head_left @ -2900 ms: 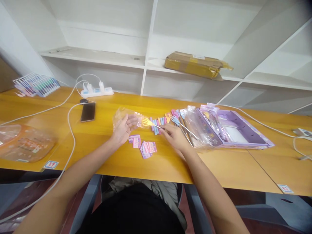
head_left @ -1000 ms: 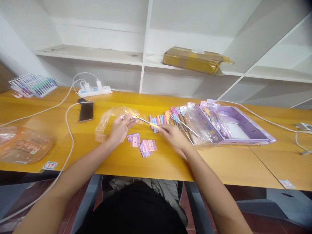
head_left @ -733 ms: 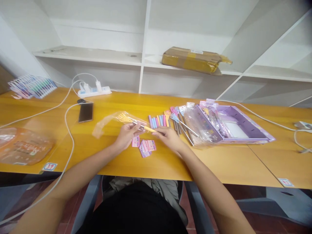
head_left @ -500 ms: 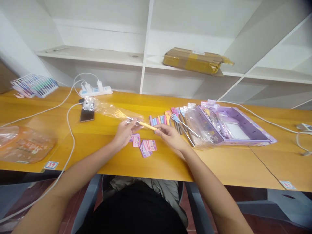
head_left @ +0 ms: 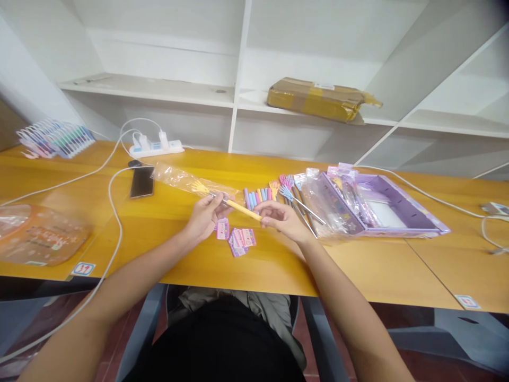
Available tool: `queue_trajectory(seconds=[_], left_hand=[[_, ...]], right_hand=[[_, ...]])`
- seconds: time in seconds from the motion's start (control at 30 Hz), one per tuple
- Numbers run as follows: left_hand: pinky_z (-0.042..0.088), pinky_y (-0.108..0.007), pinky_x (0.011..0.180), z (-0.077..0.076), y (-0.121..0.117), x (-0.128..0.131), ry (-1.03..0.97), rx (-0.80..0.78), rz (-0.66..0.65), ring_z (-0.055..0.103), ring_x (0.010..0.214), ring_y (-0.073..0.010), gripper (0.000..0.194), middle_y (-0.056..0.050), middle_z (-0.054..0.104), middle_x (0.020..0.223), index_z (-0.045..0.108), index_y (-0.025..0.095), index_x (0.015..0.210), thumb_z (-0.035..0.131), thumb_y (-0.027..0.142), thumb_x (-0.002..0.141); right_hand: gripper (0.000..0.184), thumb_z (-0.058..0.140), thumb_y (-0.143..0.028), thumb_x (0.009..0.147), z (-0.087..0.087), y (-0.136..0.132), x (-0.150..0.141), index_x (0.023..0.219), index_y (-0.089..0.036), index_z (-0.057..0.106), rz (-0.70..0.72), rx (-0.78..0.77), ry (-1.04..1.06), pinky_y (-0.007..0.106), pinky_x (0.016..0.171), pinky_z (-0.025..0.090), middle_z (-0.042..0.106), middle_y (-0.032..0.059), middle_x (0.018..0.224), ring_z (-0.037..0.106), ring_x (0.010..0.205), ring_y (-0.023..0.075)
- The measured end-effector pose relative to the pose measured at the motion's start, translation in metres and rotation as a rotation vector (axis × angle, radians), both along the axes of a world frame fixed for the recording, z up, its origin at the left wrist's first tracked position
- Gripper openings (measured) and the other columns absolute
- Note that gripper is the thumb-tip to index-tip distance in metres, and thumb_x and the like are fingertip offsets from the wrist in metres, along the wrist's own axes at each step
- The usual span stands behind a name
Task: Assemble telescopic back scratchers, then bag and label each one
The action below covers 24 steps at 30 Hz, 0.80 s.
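Observation:
A yellow back scratcher (head_left: 243,210) with a hand-shaped head and a metal rod is held level above the table by both my hands. My left hand (head_left: 205,215) pinches its rod near the middle. The fingers of my right hand (head_left: 280,218) close on the end of the yellow handle. A clear plastic bag (head_left: 175,176) stretches to the left around the scratcher's head. Beneath lie pink and purple cards (head_left: 241,240). Behind my right hand are several coloured handle tubes (head_left: 254,196) and a pile of back scratchers (head_left: 296,195).
A purple tray (head_left: 409,199) with bagged scratchers stands at the right, clear bags (head_left: 324,204) beside it. A phone (head_left: 142,182), a power strip (head_left: 157,149), white cables and an orange pouch (head_left: 43,233) lie at the left. A taped carton (head_left: 314,100) rests on the shelf behind.
The scratcher and its bag have shifted slightly right, and the bag's far end no longer covers the phone. My right hand has moved a little right and down along with the handle end.

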<state>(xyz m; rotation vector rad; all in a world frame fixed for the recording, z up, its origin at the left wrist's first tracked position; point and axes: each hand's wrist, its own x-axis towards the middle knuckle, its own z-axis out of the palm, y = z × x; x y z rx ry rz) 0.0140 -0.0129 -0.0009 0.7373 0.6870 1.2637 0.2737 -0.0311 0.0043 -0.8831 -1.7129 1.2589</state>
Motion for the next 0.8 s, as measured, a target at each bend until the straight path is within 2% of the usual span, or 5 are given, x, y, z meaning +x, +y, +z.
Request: queue_trajectory(seconds=[0.13, 0.3, 0.4, 0.67, 0.8], left_hand=[[0.063, -0.042, 0.104, 0.003, 0.003, -0.003, -0.01, -0.006, 0.013, 0.079, 0.101, -0.0205, 0.024, -0.009, 0.081, 0.099, 0.075, 0.013, 0.091, 0.087, 0.033, 0.088], [0.065, -0.044, 0.098, -0.004, -0.005, 0.005, 0.03, 0.022, -0.114, 0.079, 0.091, -0.0209, 0.034, -0.009, 0.081, 0.095, 0.077, 0.012, 0.094, 0.092, 0.04, 0.081], [0.066, -0.042, 0.094, -0.009, -0.013, 0.011, 0.061, 0.046, -0.176, 0.079, 0.09, -0.0218, 0.04, -0.01, 0.082, 0.099, 0.079, 0.012, 0.097, 0.095, 0.043, 0.076], [0.065, -0.038, 0.086, -0.016, -0.019, 0.014, 0.242, 0.086, -0.274, 0.078, 0.091, -0.0251, 0.046, -0.014, 0.082, 0.102, 0.081, 0.012, 0.098, 0.094, 0.05, 0.075], [0.063, -0.036, 0.077, -0.014, -0.015, 0.012, 0.226, 0.075, -0.201, 0.075, 0.08, -0.0214, 0.048, -0.01, 0.08, 0.095, 0.077, 0.013, 0.1, 0.092, 0.052, 0.077]], right_hand=[[0.034, 0.086, -0.045, 0.085, 0.0, 0.002, 0.002, 0.106, -0.021, 0.074, -0.036, -0.032, -0.004, 0.032, 0.072, 0.057, 0.072, -0.0001, 0.075, 0.068, 0.071, 0.016], [0.033, 0.09, -0.045, 0.08, -0.009, 0.005, -0.009, 0.09, -0.021, 0.069, -0.139, 0.01, -0.001, 0.03, 0.067, 0.052, 0.07, -0.0005, 0.079, 0.062, 0.068, 0.0142], [0.035, 0.089, -0.047, 0.081, -0.016, 0.005, -0.017, 0.089, -0.022, 0.066, -0.16, 0.066, -0.04, 0.029, 0.065, 0.049, 0.069, -0.0006, 0.082, 0.057, 0.067, 0.0136], [0.034, 0.082, -0.048, 0.089, -0.023, -0.001, -0.031, 0.105, -0.023, 0.065, -0.119, 0.147, -0.132, 0.029, 0.066, 0.049, 0.065, -0.001, 0.084, 0.06, 0.071, 0.0159], [0.068, 0.095, -0.049, 0.076, -0.022, -0.001, -0.023, 0.129, -0.028, 0.058, -0.028, 0.146, -0.06, 0.03, 0.068, 0.054, 0.063, 0.0031, 0.11, 0.06, 0.073, 0.0146]])
